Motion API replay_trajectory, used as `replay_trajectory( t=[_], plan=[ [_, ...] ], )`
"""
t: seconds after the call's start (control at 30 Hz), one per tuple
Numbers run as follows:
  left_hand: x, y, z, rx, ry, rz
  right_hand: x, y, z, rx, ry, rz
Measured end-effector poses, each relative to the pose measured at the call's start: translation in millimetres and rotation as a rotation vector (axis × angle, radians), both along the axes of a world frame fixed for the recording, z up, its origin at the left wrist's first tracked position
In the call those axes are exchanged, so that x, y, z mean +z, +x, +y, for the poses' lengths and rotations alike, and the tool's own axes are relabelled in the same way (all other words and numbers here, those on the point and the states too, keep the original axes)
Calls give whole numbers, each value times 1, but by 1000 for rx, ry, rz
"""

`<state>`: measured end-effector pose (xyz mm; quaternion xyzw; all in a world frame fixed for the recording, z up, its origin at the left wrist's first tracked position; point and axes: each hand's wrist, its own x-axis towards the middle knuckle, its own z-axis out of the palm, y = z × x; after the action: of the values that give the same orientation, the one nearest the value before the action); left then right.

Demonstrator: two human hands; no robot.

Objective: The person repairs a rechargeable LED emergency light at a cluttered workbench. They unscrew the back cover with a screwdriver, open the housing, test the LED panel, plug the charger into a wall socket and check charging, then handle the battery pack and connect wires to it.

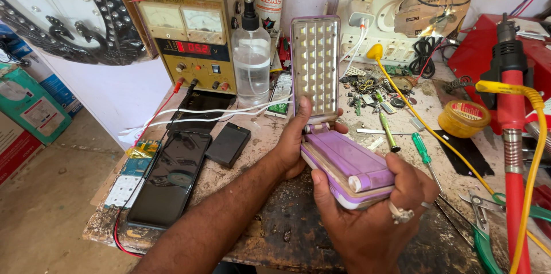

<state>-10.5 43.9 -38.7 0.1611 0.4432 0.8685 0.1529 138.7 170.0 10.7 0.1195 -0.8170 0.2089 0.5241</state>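
Left hand (293, 148) grips hinge of purple folding lamp (344, 162) | right hand (373, 205) clasps its base | lamp held above cluttered workbench (275, 228), light panel (314, 67) upright | phone (172, 176) lies left

the folding led lamp (338, 142) sits mid-worktop (275, 216) between both hands, its panel upright. left of it lie a smartphone (172, 176) and battery (228, 145); behind stand a spray bottle (251, 56) and power supply (189, 27). screwdrivers (425, 153) lie right.
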Motion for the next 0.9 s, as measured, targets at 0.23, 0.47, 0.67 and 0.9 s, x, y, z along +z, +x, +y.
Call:
replay_trajectory(
  t=[0.23, 0.47, 0.67, 0.9],
  plan=[
    [0, 0, 0, 9, -45, 16, 8, -6, 8, -11, 79, 16],
    [-5, -2, -3, -44, 52, 54, 3, 11, -9, 171, -88, -20],
    [-9, -3, -2, -75, 112, 55, 9, 12, -11, 136, -85, -45],
    [-4, 0, -2, -30, 96, 101, 11, 16, -18, 113, -112, -45]
  ],
)
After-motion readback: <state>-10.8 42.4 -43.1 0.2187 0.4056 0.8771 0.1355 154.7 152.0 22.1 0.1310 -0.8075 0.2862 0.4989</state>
